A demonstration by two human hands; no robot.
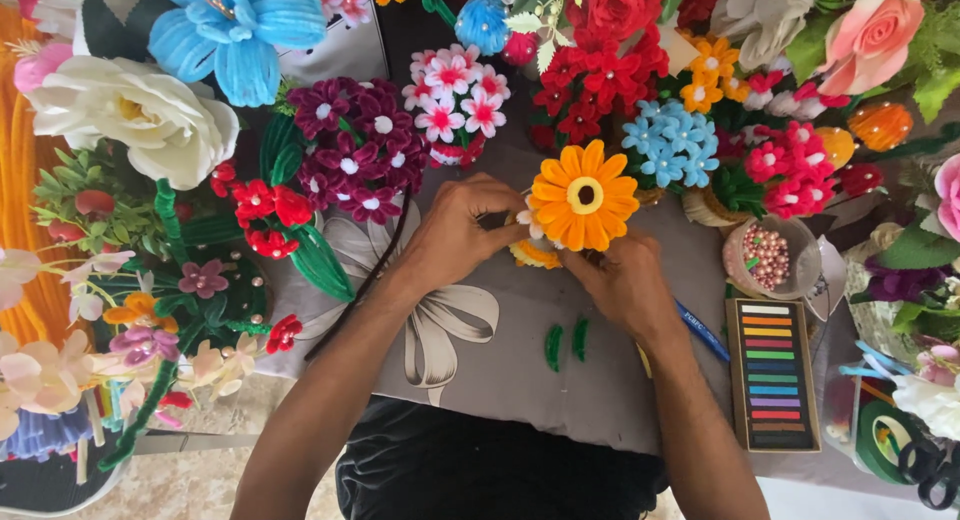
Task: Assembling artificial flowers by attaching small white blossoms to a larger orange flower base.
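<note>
Holding an orange daisy-like flower (583, 196) with a yellow ring and dark centre, both hands meet mid-surface: left hand (457, 230) pinching beside its petals, right hand (622, 278) gripping underneath. Right of them sits a flat rectangular box of coloured chalk sticks (772, 374), rainbow-striped, with a round cup of pink beads (768, 256) just above.

Left hand (458, 232) and right hand (622, 280) on orange flower (583, 197) over grey cushion (520, 350).
</note>
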